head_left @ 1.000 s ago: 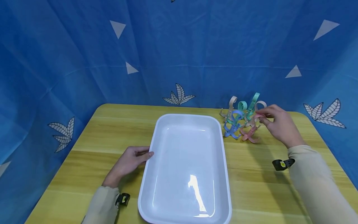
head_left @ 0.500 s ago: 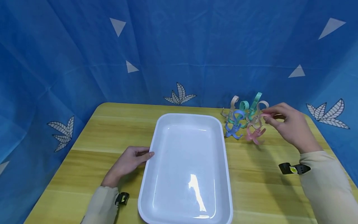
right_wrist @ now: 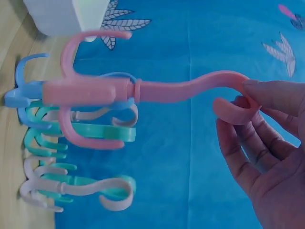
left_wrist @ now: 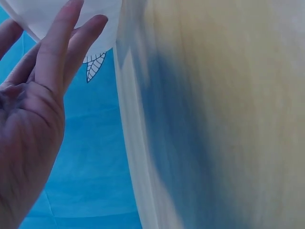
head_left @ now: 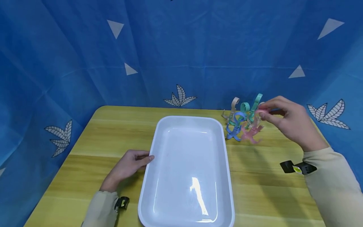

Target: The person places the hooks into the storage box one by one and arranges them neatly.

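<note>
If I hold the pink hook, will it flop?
The pink hook is probably stiff, since its arms curl out unsupported. It looks light, being thin. It might swing, because the right hand pinches only its looped end.

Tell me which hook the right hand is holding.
The pink hook: the right hand pinches its curled end. It is the only pink one; the blue hook, green hooks and whitish hooks stand ungripped.

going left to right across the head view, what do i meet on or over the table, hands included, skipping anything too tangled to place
Left hand, white tray, blue hook, pink hook, right hand.
</note>
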{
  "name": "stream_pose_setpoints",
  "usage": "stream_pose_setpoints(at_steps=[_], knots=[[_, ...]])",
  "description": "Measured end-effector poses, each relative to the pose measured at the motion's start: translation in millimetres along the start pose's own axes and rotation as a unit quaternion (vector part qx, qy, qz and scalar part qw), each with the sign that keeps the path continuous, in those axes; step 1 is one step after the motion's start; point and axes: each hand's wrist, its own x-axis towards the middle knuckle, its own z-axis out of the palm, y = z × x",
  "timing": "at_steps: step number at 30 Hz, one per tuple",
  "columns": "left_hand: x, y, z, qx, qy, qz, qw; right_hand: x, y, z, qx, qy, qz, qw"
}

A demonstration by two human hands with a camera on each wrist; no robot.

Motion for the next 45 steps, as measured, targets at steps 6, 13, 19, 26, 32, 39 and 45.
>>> stream_pose_setpoints(at_steps=[6,13,19,26,32,39,45], knots=[[-0.2,-0.1,-0.3,0.015,-0.005,0.001,0.9999,7,-16,5,0.005,-0.011,-0.034,0.999],[-0.8,1.3,-0.4,0.006,-0.009,-0.002,0.9999,19,-35,14,-0.011,0.006,-0.129,0.992],[-0.4,2.9,-2.0,0.014,-0.01,-0.004,0.9998,37,-53,28,0.004,-0.015,-0.16,0.987],[-1.1,3.9,-1.6,0.001,-0.015,-0.008,0.9999,56,-69,56,0.056,-0.071,-0.136,0.987],[-1.6,1.9,-3.1,-0.007,-0.015,-0.008,0.9998,69,-85,83,0.073,-0.118,-0.144,0.98],[-1.1,1.0,-4.2,-0.024,-0.013,-0.014,0.9995,78,-103,106,0.082,-0.149,-0.145,0.975],[0.8,1.3,-2.1,-0.033,-0.013,-0.014,0.9993,83,-105,127,0.081,-0.171,-0.14,0.972]])
